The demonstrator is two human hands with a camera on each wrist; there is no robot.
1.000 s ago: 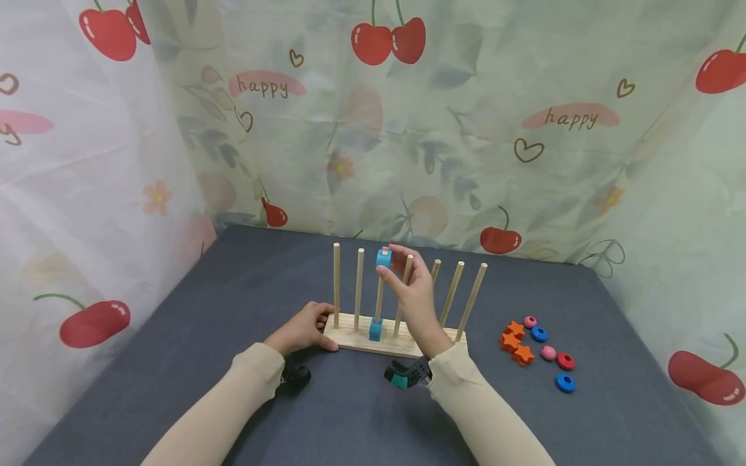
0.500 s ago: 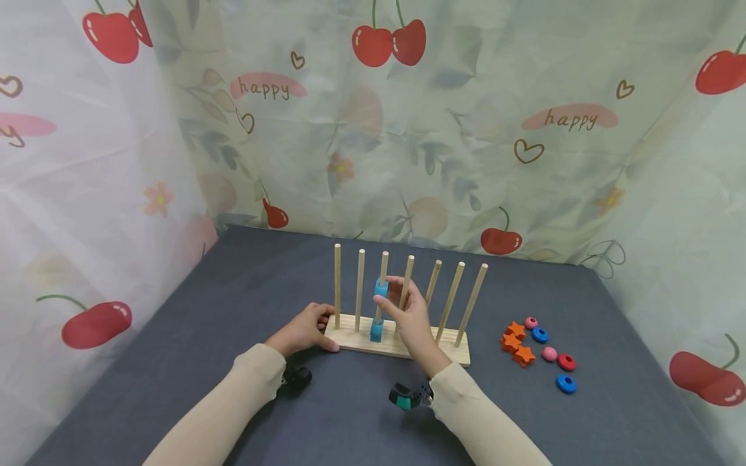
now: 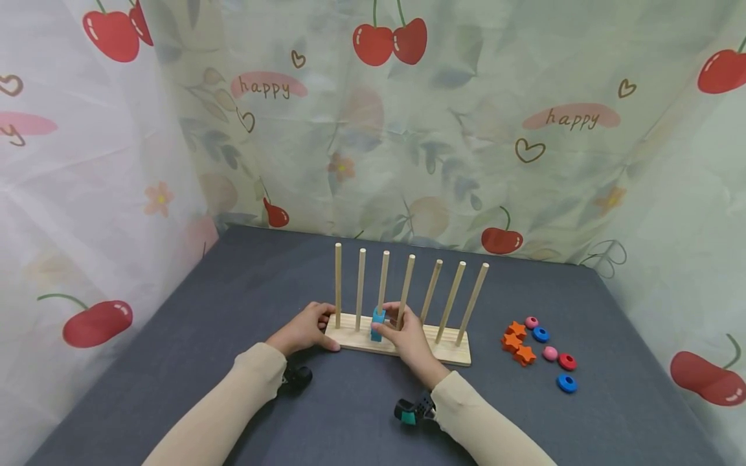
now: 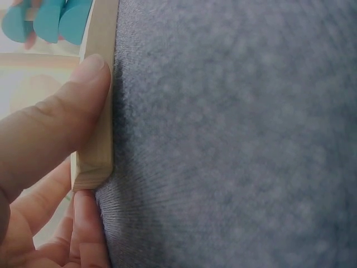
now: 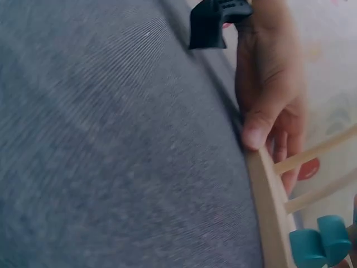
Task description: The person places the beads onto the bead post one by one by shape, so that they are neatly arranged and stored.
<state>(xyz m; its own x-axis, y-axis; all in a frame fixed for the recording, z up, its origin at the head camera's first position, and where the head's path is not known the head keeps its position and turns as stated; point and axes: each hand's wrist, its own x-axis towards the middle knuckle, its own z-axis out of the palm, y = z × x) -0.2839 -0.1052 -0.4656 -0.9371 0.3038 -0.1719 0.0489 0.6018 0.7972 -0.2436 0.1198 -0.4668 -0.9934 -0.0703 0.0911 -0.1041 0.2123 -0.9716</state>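
A wooden peg stand with a row of several upright rods lies on the dark cloth. My left hand holds its left end, thumb on the front edge and fingers around the end. Low on the third rod from the left sits a blue bead. Just above it on that rod is another blue bead, pinched by my right hand between thumb and fingers. The right wrist view shows teal bead pieces close together by the base; the right hand is mostly cut off there.
To the right of the stand lie several orange stars, pink beads, a red ring and blue rings. Cherry-patterned curtains enclose the table at the back and sides.
My right hand has lowered the upper blue bead from the rod's top down to just above the lower bead. The left hand stays on the stand's end.
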